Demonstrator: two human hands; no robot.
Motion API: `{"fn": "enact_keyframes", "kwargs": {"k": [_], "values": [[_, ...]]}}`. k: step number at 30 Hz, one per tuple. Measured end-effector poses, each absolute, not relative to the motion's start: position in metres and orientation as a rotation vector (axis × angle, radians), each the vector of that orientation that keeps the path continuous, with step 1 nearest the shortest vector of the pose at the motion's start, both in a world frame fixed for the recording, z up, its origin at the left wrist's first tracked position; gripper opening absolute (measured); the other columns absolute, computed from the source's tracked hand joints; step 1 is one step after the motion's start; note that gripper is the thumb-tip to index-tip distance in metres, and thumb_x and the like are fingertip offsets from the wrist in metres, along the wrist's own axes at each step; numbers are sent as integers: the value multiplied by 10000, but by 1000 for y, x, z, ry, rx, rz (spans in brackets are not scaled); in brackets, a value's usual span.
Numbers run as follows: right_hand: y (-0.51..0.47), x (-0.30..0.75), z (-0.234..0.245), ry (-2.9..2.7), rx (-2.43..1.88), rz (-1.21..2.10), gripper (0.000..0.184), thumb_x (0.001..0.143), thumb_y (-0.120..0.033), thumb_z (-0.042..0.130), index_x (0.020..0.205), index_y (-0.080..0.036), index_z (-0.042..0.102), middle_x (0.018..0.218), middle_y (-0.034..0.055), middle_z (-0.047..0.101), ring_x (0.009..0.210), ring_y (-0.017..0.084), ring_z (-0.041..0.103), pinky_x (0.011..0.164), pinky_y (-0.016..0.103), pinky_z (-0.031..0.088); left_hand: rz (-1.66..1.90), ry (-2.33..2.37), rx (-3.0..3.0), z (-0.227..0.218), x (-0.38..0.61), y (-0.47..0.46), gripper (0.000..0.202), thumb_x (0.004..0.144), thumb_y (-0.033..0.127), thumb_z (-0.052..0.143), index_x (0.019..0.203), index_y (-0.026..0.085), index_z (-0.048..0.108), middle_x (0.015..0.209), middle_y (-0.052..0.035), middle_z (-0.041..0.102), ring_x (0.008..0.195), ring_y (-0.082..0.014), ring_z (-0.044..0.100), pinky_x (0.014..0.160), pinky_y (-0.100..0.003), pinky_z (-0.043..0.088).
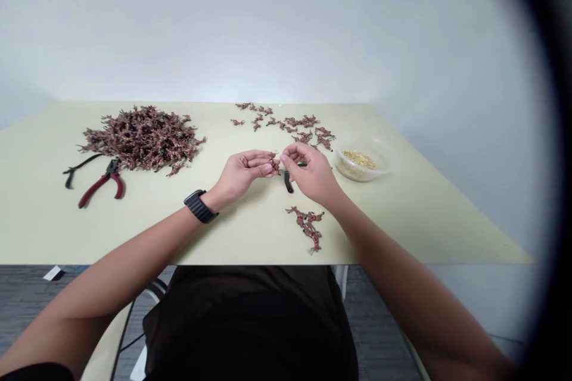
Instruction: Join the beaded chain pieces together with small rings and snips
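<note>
Above the middle of the table, my left hand [250, 171] is closed, thumb against fingers, on a small brown deer-like figurine [276, 164]. My right hand [308, 169] meets it fingertip to fingertip, thumb and forefinger pinched together beside the figurine. Whatever is in that pinch is too small to make out. Partly hidden under my right hand, a black-handled tool [288, 183] shows one curved handle. Nearer the table's front edge lies a small group of similar brown figurines [308, 227].
A large heap of brown figurines [143, 137] lies at the left, with red-handled pliers [105, 183] and a black tool [71, 175] before it. Several figurines [306, 121] are scattered at the back. A clear plastic bowl [378, 174] holds small gold pieces [358, 159].
</note>
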State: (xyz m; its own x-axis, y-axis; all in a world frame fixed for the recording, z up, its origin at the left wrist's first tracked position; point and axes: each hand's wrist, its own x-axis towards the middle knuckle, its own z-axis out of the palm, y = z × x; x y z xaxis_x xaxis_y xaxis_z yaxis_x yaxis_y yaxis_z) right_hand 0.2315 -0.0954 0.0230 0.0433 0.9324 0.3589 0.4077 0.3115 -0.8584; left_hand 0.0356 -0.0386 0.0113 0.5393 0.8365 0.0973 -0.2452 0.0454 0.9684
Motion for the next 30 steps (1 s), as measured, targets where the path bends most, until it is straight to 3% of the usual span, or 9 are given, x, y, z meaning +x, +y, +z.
{"fn": "enact_keyframes", "kwargs": {"k": [6, 10, 20, 30], "values": [[-102, 226, 25, -1607, -1254, 684, 178, 1005, -405, 593, 980, -232, 625, 718, -15, 598, 594, 131, 512, 579, 285, 426, 903, 518, 1238, 6, 36, -36, 443, 752, 253, 930, 1140, 142, 746, 1033, -84, 792, 898, -160, 742, 953, -366, 584], [-103, 223, 24, -1620, -1238, 680, 161, 1001, -390, 594, 972, -233, 613, 710, -17, 589, 592, 133, 514, 581, 290, 425, 867, 478, 1182, 4, 37, -36, 456, 749, 213, 929, 1161, 149, 746, 1065, -79, 779, 947, -151, 729, 986, -342, 555], [-107, 220, 27, -1636, -1249, 674, 213, 1011, -456, 567, 984, -247, 596, 750, 6, 605, 622, 153, 548, 609, 308, 476, 860, 472, 1271, 7, 36, -38, 492, 763, 235, 916, 1209, 175, 717, 1051, -59, 741, 930, -135, 694, 913, -298, 555], [-106, 220, 26, -1844, -1250, 339, 92, 1022, -309, 529, 978, -231, 549, 764, 5, 603, 661, 158, 545, 677, 313, 425, 923, 516, 1440, 10, 36, -41, 503, 776, 278, 907, 1210, 176, 674, 1063, -71, 724, 925, -152, 703, 900, -309, 583]]}}
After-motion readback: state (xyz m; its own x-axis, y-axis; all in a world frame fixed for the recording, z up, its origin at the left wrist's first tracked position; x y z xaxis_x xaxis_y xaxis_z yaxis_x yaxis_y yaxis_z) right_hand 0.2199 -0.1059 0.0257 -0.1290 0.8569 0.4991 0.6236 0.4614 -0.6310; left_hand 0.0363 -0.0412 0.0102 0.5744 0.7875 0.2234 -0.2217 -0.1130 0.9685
